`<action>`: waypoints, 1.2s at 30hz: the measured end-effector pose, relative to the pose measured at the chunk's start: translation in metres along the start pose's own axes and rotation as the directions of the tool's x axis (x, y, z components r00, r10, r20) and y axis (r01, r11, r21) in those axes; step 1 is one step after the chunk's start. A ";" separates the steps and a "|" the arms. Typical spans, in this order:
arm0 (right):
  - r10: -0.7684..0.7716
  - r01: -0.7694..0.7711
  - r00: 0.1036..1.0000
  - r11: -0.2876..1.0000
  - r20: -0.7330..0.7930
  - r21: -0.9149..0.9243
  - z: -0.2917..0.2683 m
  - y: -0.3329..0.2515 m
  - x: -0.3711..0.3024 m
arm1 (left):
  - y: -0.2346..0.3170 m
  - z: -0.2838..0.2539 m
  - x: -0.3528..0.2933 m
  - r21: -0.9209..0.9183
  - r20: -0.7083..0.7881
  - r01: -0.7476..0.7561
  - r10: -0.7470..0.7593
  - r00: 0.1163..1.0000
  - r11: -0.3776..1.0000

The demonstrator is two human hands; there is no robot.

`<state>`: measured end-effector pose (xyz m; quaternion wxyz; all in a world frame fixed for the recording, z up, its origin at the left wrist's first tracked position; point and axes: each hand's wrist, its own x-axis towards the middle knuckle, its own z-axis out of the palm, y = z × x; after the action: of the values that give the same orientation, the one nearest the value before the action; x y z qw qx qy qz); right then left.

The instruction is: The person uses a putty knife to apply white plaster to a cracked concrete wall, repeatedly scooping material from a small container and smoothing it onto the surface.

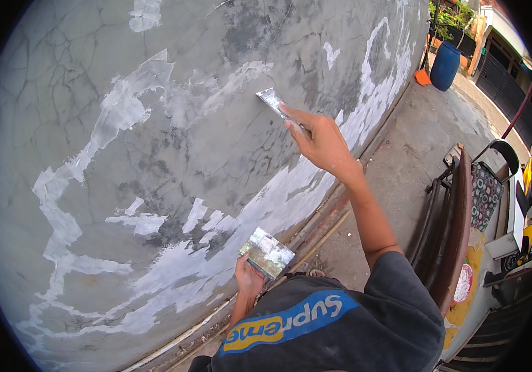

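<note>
My right hand [325, 144] is closed round the handle of a putty knife [272, 102], its arm stretched up toward the wall. The knife's flat blade carries white smears and lies at or very near the grey wall [216, 164]; touching or apart, I cannot tell. Lower down, my left hand [250, 279] grips a square metal plate [266, 253] by its edge, with white putty on its upper face. Cracks and dark stains run over the wall. Patches of white putty [123, 108] cover some of it, thickest along its lower part.
A brown bench [458, 229] stands to my right, with a patterned cushion [486, 195] beyond it. Beside the bench is a tub of white paste [463, 282]. A blue barrel [445, 66] and an orange dustpan [422, 77] stand farther off. A pipe [321, 239] runs along the wall's foot.
</note>
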<state>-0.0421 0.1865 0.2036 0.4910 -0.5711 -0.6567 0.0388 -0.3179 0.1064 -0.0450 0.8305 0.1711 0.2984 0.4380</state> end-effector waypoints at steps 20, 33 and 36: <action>0.059 -0.064 0.995 0.996 0.077 0.069 -0.014 0.012 0.000 | -0.008 0.011 -0.004 0.058 -0.064 -0.042 0.046 0.997 0.997; 0.253 -0.722 0.647 0.508 0.720 0.470 -0.015 0.064 -0.174 | 0.014 0.050 0.011 0.144 -0.088 -0.015 0.028 0.996 0.989; 0.188 -0.760 0.602 0.433 0.776 0.485 -0.023 0.072 -0.175 | 0.008 0.074 0.018 0.154 -0.105 0.009 0.008 0.994 0.988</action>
<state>0.0015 0.0615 0.0668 0.4065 -0.4176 -0.4829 0.6535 -0.2674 0.1239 0.0096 0.7981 0.2115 0.3747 0.4218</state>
